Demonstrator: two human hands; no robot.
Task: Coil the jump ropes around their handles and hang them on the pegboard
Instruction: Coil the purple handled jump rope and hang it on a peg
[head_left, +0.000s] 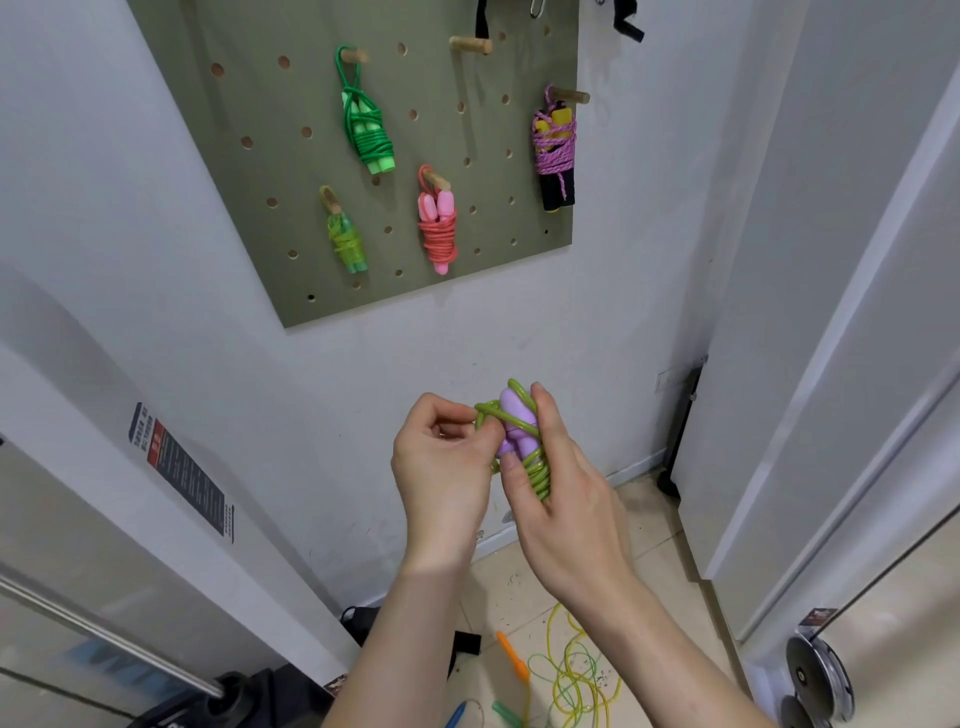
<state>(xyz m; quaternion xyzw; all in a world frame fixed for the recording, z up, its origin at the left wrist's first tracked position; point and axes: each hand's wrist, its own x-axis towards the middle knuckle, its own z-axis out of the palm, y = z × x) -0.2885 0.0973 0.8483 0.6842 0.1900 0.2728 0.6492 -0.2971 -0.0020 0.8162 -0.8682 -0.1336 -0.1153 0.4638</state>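
I hold a jump rope with purple handles and a green cord coiled around them, at chest height below the pegboard. My right hand grips the bundle, thumb on the coils. My left hand pinches a loop of the green cord at the bundle's top left. On the pegboard hang several coiled ropes: a green one, a yellow-green one, a pink one and a black-handled one with purple cord. One wooden peg is bare.
Loose yellow-green rope with an orange handle lies on the tiled floor by my feet, with a blue handle and a green handle nearby. White doors stand at right, a metal bar at lower left.
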